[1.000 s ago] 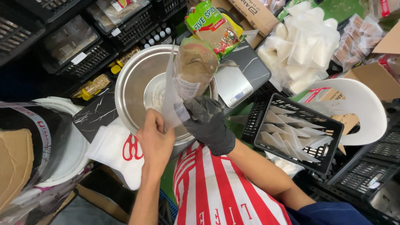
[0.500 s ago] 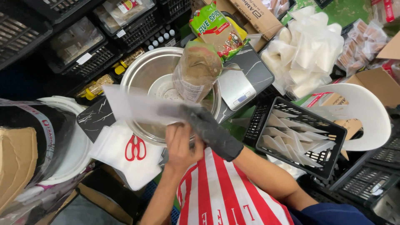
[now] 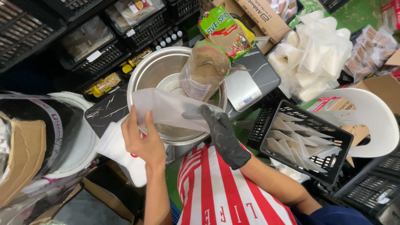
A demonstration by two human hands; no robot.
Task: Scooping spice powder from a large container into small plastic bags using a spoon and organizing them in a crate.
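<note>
My bare left hand [image 3: 141, 139] and my right hand [image 3: 223, 135], in a black glove, hold a clear empty plastic bag [image 3: 168, 109] between them, stretched flat over the near rim of a large steel bowl [image 3: 143, 75]. A smaller steel bowl [image 3: 171, 82] sits inside the big one. A clear bag of brown powder [image 3: 204, 71] stands upright in the bowl just beyond my hands. A grey digital scale [image 3: 243, 88] lies right of the bowl on a dark marbled board.
A black crate of folded clear bags [image 3: 302, 139] is at my right, with a heap of white bags [image 3: 316, 54] behind it. A white round stool [image 3: 368, 116], a green snack packet [image 3: 223, 29], black crates and a taped bin [image 3: 37, 137] surround me.
The plastic bag has been turned from upright in front of the bowl to flat and spread wide. My left hand moved left to its far corner; my gloved hand holds the right end.
</note>
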